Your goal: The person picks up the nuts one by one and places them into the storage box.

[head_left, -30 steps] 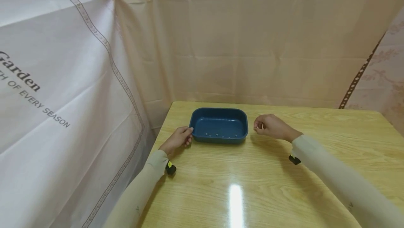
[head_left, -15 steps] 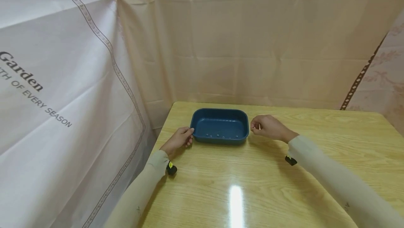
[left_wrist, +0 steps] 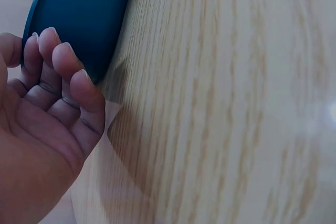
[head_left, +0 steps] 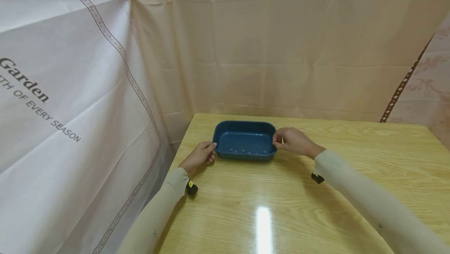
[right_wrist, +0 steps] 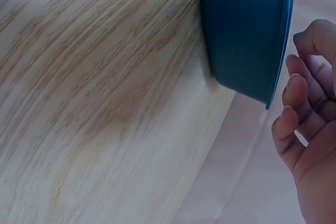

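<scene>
A dark blue rounded rectangular basin (head_left: 244, 141) stands upright on the wooden table. Its left end is pinched at the rim by my left hand (head_left: 199, 155), thumb on top and fingers curled below; the left wrist view shows the fingertips against the basin wall (left_wrist: 86, 11). At the other end, my right hand (head_left: 294, 141) reaches over the right rim with loosely curled fingers. In the right wrist view a narrow gap separates those fingers (right_wrist: 295, 90) from the basin rim (right_wrist: 283, 45). Several tiny round spots line the inside front of the basin; their kind is unclear.
The light wooden table (head_left: 239, 203) has its back edge just behind the basin. A beige cloth (head_left: 281, 50) hangs behind it. A pale printed cloth (head_left: 88, 136) hangs along the left side. A lamp glare (head_left: 263, 228) shines near the front.
My right hand has moved left, from beside the basin to over its right rim. The left hand keeps its hold, and the basin stays in place.
</scene>
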Motion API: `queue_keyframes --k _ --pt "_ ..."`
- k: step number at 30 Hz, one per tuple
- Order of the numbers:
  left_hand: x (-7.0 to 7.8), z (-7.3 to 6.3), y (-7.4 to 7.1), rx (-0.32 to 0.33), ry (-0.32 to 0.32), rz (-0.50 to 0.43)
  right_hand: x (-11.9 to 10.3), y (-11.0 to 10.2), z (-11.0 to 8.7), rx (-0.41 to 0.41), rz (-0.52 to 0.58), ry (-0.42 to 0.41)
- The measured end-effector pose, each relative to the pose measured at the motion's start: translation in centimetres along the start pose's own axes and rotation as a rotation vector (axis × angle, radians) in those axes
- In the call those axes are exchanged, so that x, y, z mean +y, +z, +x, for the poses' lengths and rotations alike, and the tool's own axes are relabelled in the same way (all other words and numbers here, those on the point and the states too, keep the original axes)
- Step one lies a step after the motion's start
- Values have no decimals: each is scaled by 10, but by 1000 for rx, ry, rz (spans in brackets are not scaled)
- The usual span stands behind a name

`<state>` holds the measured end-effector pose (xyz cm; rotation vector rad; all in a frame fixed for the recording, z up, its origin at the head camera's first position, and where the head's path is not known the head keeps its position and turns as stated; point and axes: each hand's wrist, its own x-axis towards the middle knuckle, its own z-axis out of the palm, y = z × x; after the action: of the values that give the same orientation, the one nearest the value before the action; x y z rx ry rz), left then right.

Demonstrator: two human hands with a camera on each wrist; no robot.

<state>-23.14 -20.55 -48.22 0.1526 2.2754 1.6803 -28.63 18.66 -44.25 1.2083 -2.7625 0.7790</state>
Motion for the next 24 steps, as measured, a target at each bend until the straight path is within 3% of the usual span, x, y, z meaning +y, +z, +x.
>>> queue_keyframes --k 16,24 --pt "0 2 1 -2 1 17 -13 16 20 -63 23 22" --pt "0 -1 -1 3 2 0 -19 21 32 -65 -21 9"
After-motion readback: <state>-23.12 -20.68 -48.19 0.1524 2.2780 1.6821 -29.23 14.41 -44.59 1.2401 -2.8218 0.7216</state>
